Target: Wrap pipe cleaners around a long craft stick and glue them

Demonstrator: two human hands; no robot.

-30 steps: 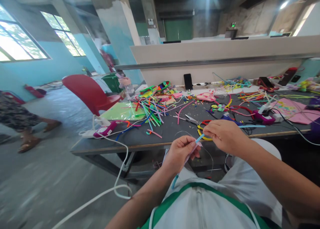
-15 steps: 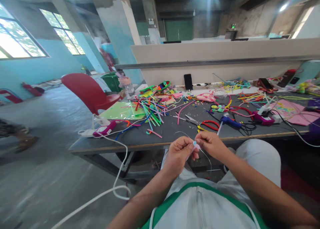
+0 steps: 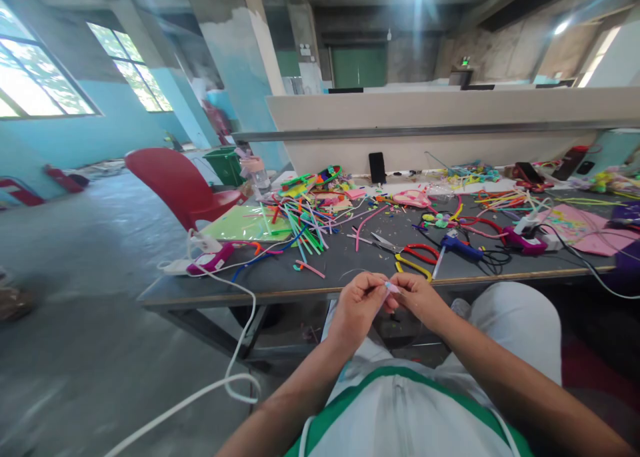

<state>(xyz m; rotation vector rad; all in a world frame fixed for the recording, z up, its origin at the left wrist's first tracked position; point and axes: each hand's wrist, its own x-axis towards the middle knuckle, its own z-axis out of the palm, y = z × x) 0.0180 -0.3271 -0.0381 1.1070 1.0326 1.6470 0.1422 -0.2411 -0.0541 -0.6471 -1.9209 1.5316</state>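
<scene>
Just past the table's front edge, over my lap, my left hand [image 3: 359,305] pinches a small pink and light-blue piece [image 3: 392,287]. My right hand [image 3: 417,298] grips the same piece from the other side, and the two hands' fingertips meet around it. A thin wire [image 3: 353,272] sticks out beyond my left fingers toward the table. Scissors with red handles [image 3: 421,252] and a tool with yellow handles [image 3: 414,268] lie on the table close to my hands. Right of them rests a blue glue gun [image 3: 463,247].
Cut coloured pipe-like strips [image 3: 310,227] lie in a heap on the grey table [image 3: 260,277]. A black phone [image 3: 377,168] leans upright at the back. Purple power strips [image 3: 525,241] with cables sit at both sides. A red chair [image 3: 167,180] stands left, and a white cable [image 3: 243,337] hangs down.
My right fingers have closed in nearer to my left ones around the small piece. The loop of wire under my hands shows less clearly. A passer-by's foot at the far left has moved further left.
</scene>
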